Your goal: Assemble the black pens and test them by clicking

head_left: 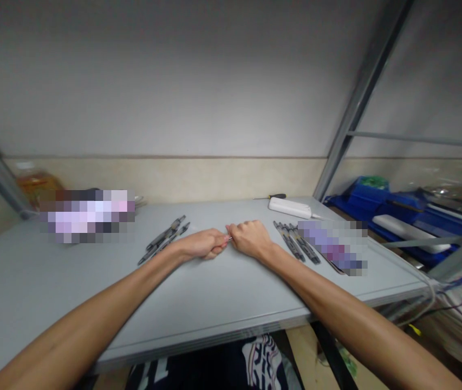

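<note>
My left hand [206, 244] and my right hand [250, 238] meet above the middle of the desk, both with fingers closed. Between their fingertips shows a short bit of a thin, shiny, pen-like piece [229, 238]. The rest of it is hidden inside my hands. Several grey and black pens [168, 238] lie in a loose bunch on the desk just left of my left hand. To the right of my right hand, more pens [295, 241] lie side by side at a slant.
The grey desk [198, 309] backs onto a wall. A white power strip [290, 207] and a screwdriver [277, 196] lie at the back right. Blurred-out items stand left and right. A bottle [38, 184] stands in the left corner; blue bins [369, 192] sit beyond the metal post.
</note>
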